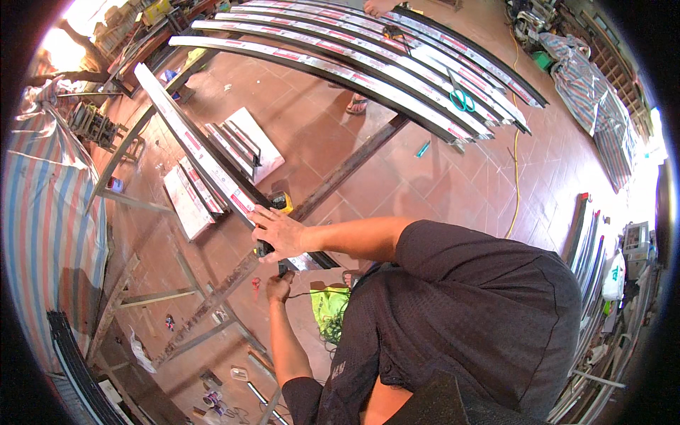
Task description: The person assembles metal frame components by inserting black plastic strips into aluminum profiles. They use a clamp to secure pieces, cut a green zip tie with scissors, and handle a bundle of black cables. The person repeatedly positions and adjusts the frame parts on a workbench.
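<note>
A long black metal profile with a white, red-marked film (191, 139) slants down from the upper left and ends near my body. My right hand (281, 234) lies over its near part, fingers draped across the top and gripping it. Just below, my left hand (279, 288) is closed around the handle of a black corded tool (283, 270) held against the side of the profile. A dark cord runs rightward from that hand. Much of the tool is hidden, so its exact kind does not show. A yellow-and-black object (282, 202) sits beside the profile.
Several similar profiles (312, 65) lie across the supports at the top, with turquoise-handled scissors (462, 100) on them. Another person's hand (379, 7) is at their far side. A metal beam (348, 170) crosses beneath. Short pieces lie on white boards (265, 145) on the tiled floor.
</note>
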Motion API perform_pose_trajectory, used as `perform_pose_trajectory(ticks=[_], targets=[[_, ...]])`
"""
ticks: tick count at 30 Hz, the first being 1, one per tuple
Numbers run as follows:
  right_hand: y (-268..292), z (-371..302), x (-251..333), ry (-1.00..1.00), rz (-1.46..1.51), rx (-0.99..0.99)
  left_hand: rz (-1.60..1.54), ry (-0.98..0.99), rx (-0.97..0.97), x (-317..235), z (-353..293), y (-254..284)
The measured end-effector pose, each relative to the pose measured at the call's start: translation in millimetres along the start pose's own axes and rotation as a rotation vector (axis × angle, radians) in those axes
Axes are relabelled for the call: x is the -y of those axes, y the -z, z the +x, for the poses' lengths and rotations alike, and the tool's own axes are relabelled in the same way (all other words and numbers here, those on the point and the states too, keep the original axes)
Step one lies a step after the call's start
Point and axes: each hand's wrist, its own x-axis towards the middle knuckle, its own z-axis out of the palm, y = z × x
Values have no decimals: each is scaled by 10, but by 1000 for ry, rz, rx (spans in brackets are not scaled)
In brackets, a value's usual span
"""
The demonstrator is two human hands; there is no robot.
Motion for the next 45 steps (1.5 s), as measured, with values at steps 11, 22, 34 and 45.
perform_pose_trajectory(ticks=[11,22,34,45], targets=[[-9,0,-20,-11,15,38,110,-12,-219,-55,-135,-55],[-146,41,-170,122,54,-91,-1294,356,-724,686,-1930,-649],[442,-119,-597,-90,757,-10,-1799,-361,-1315,-533,-4072,-969],[862,-1809,-644,58,751,784,-1817,-657,-1201,-2069,-4537,-1697]])
